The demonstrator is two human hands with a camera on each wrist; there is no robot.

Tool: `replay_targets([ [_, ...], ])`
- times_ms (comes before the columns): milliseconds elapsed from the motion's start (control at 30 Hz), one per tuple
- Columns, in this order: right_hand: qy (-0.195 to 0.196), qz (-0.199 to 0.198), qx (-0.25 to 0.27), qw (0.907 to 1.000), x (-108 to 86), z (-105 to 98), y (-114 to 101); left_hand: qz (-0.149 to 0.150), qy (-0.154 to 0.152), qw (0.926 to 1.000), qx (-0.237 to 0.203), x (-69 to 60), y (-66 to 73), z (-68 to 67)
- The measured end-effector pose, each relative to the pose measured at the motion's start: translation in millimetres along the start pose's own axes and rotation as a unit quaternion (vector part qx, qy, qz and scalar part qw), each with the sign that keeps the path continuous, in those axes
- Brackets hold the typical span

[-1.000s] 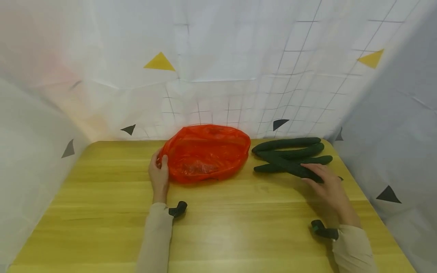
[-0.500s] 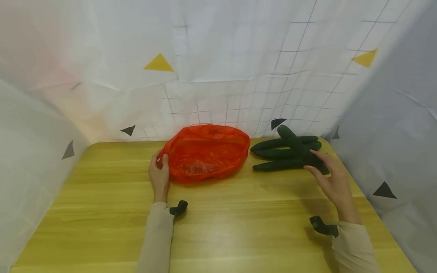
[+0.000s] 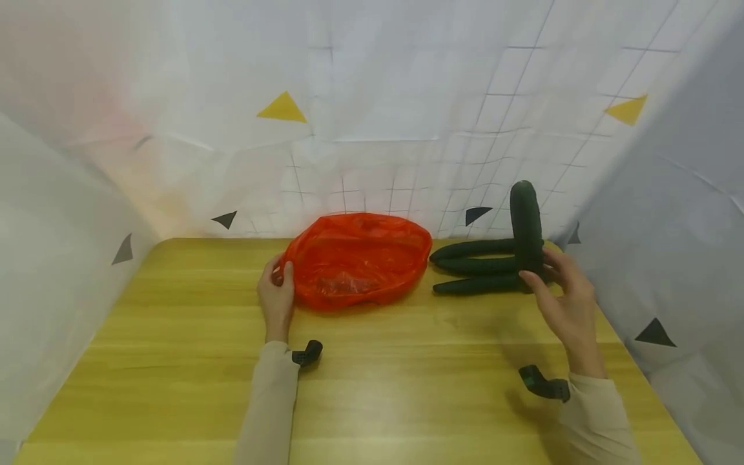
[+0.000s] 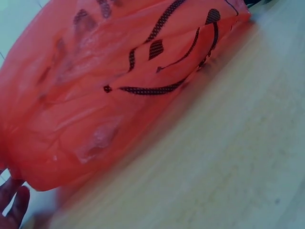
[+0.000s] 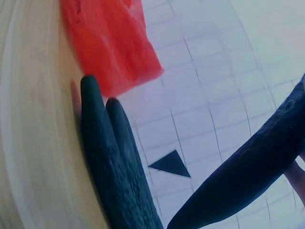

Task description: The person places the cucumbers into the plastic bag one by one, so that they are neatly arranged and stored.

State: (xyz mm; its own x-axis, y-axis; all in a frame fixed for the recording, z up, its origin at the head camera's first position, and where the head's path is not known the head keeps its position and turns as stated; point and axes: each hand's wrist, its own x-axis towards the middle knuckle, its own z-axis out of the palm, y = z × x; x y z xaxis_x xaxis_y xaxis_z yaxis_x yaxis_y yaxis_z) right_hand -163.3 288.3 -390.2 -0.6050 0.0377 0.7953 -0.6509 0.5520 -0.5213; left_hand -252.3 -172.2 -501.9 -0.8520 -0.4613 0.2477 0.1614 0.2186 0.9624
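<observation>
A red plastic bag (image 3: 360,297) stands with its mouth wide open at the back middle of the table. My left hand (image 3: 276,297) grips the bag's left rim between thumb and fingers. In the left wrist view black printed lines show on the bag's side (image 4: 95,114). My right hand (image 3: 572,303) pinches a dark green cucumber (image 3: 526,226) near its lower end and holds it tilted up, raised off the table. In the right wrist view the held cucumber (image 5: 248,167) hangs apart from the others. Behind it, several cucumbers (image 3: 476,284) lie side by side on the table, right of the bag.
The light wooden table (image 3: 372,387) runs back to a white sheet wall (image 3: 372,84) with grid lines and yellow and black triangles. A grey-white side sheet (image 3: 680,258) stands along the right edge. A black wrist camera (image 3: 543,383) juts from the right sleeve.
My right hand has lifted the cucumber off the pile and swung its far end up from lying slantwise to nearly upright. The left hand and the bag stay put.
</observation>
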Motion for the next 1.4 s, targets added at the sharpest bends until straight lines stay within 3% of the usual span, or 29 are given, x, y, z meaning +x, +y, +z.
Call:
replay_targets([
  [200, 0.03, 0.015, 0.059, 0.9977, 8.1, 14, -26, -0.008, 0.007, 0.9999, 0.009, -2.4, -0.1, -2.7],
  [433, 0.07, 0.052, 0.115, 0.9895, 22.4, 33, -37, -0.004, 0.014, 0.9999, 0.006, -0.4, -0.9, -8.9],
  [567, 0.079, 0.035, 0.241, 0.9667, 33.0, 43, -37, -0.005, 0.016, 0.9998, 0.012, 1.0, -3.2, -8.1],
  [667, 0.084, 0.035, 0.303, 0.9486, 38.3, 50, -38, 0.001, 0.012, 0.9999, 0.013, 1.7, -4.9, -6.1],
  [833, 0.094, 0.038, 0.328, 0.9393, 43.7, 59, -41, 0.007, 0.01, 0.9999, 0.004, 0.1, -5.9, -3.1],
  [967, 0.073, 0.031, 0.363, 0.9286, 46.5, 68, -44, 0.003, 0.004, 1.0, -0.003, -1.3, -2.9, -0.6],
  [1400, 0.029, 0.048, 0.336, 0.9402, 54.4, 113, -43, -0.001, 0.002, 1.0, 0.005, 0.1, -1.9, 0.0],
])
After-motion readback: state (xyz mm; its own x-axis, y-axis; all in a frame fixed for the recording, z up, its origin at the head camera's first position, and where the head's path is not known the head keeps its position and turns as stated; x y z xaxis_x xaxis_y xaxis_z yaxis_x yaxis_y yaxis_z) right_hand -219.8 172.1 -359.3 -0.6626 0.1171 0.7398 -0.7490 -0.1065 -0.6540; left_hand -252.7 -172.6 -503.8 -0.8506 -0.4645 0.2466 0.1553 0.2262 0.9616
